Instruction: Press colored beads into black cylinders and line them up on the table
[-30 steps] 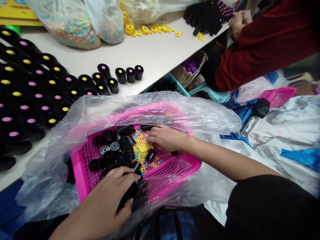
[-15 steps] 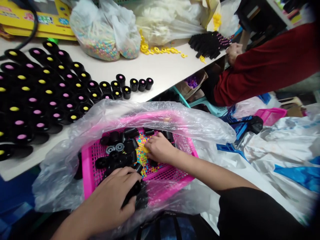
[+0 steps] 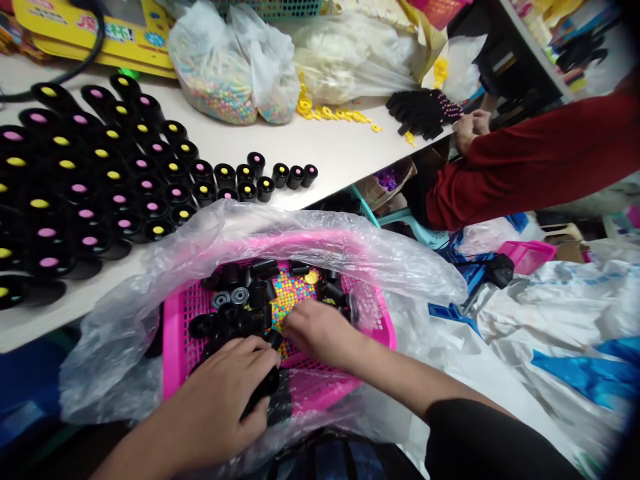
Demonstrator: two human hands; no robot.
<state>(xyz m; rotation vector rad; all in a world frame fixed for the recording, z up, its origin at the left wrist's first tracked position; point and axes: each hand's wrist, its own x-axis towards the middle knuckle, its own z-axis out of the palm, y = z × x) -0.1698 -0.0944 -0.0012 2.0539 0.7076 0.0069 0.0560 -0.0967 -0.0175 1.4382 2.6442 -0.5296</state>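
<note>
In the head view, my left hand (image 3: 220,393) is wrapped round a black plastic cylinder (image 3: 261,390) at the near edge of a pink mesh basket (image 3: 173,347). My right hand (image 3: 320,333) reaches into the basket, fingers bent down and together among small coloured beads (image 3: 293,293); whatever they hold is hidden. More black cylinders (image 3: 235,323) lie jumbled at the basket's left, two with grey ringed ends (image 3: 240,295) facing up. A yellow round piece (image 3: 311,276) rests on the beads beyond my right hand.
Clear plastic sheeting (image 3: 400,260) drapes round the basket. Black cylinders with pink or yellow dots (image 3: 120,199) crowd the white table (image 3: 335,143). Bead-filled bags (image 3: 215,93) and yellow ring pieces (image 3: 345,115) stand behind. A co-worker's red sleeve (image 3: 525,157) is at right, near a black pile (image 3: 420,113).
My right hand has drawn back toward me over the beads, and the yellow round piece now shows beyond it. My left hand keeps its hold on the black cylinder. The view has shifted slightly.
</note>
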